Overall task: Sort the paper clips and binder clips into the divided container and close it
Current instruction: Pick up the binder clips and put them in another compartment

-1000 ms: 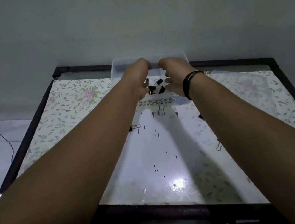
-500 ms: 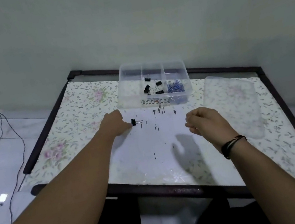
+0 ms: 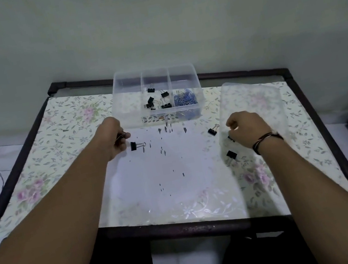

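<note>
A clear divided container (image 3: 120, 99) stands at the table's far edge. Its middle compartment holds several black binder clips (image 3: 158, 102), its right one blue paper clips (image 3: 186, 100), and its left one is bare. My left hand (image 3: 113, 140) is curled just in front of the container and pinches a small dark binder clip. Another binder clip (image 3: 134, 145) lies right beside its fingertips. My right hand (image 3: 247, 129) is curled over a binder clip (image 3: 230, 138) at its fingertips. Two more clips (image 3: 212, 131) (image 3: 231, 154) lie loose near it.
The clear lid (image 3: 255, 98) lies flat to the right of the container, partly under my right hand. The table (image 3: 64, 137) has a floral cover and a dark raised frame. A wall stands close behind it. Cables hang at the far left.
Both hands came back from the container to the table top. My right hand then moved right onto the clips by the lid. My left hand stayed by the clip at centre left.
</note>
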The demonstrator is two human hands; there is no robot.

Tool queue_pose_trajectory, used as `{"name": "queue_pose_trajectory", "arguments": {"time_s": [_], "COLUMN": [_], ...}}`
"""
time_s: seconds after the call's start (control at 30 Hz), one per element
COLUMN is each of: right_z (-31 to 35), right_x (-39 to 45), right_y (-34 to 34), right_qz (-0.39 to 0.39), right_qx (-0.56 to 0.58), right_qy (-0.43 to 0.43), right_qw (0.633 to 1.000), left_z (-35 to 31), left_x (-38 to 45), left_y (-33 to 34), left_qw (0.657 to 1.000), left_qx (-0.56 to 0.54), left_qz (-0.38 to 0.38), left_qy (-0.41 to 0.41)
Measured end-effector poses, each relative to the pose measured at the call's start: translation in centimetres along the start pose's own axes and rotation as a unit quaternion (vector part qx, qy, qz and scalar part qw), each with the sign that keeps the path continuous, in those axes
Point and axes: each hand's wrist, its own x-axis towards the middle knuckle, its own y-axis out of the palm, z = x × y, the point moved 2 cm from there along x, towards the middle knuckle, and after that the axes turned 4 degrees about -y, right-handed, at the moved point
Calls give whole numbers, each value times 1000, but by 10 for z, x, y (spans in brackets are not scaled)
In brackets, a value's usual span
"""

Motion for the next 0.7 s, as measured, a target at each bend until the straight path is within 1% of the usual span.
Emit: {"name": "queue_pose_trajectory", "arguments": {"time_s": [0.07, 0.13, 0.17, 0.27, 0.33, 0.37, 0.4, 0.43, 0.47, 0.5, 0.53, 0.57, 0.6, 0.63, 0.67, 0.7], "right_z": [-1, -3, -4, -9, -11, -12, -13, -12, -8, -3, 2, 10, 19, 26, 29, 31], "right_x": [5, 8, 9, 9, 9, 10, 11, 11, 11, 11, 11, 8, 5, 3, 5, 7], "right_y": [12, 21, 24, 29, 29, 29, 29, 27, 22, 18, 14, 10, 8, 6, 6, 7], "right_qz": [45, 79, 87, 71, 77, 87, 96, 94, 82, 60, 41, 33, 34, 39, 43, 46], "right_qx": [-76, -138, -151, -140, -134, -129, -118, -95, -48, 35, 160, 304, 429, 510, 541, 544], "right_qy": [-10, -18, -21, -2, 10, 13, 20, 28, 39, 54, 79, 113, 148, 175, 187, 189], "right_qw": [996, 987, 985, 988, 988, 988, 988, 991, 995, 996, 983, 945, 890, 841, 819, 816], "left_z": [1, 4, 5, 4, 2, 2, 2, 4, 8, 13, 19, 23, 25, 26, 26, 25], "left_x": [-5, -3, -2, 2, 6, 10, 14, 14, 15, 16, 18, 17, 18, 19, 20, 21], "left_y": [4, 6, 7, 8, 6, 4, 3, 3, 4, 4, 5, 7, 9, 12, 15, 18], "left_qw": [999, 998, 998, 998, 986, 968, 934, 889, 843, 810, 796, 791, 789, 788, 787, 787], "left_qx": [-37, -39, -27, 51, 151, 229, 324, 416, 491, 537, 558, 564, 566, 565, 567, 567], "left_qz": [25, 37, 39, 18, -6, -24, -46, -60, -72, -75, -71, -67, -64, -61, -57, -50], "left_qy": [-28, -34, -29, 19, 66, 101, 143, 180, 208, 221, 225, 229, 230, 236, 238, 238]}}
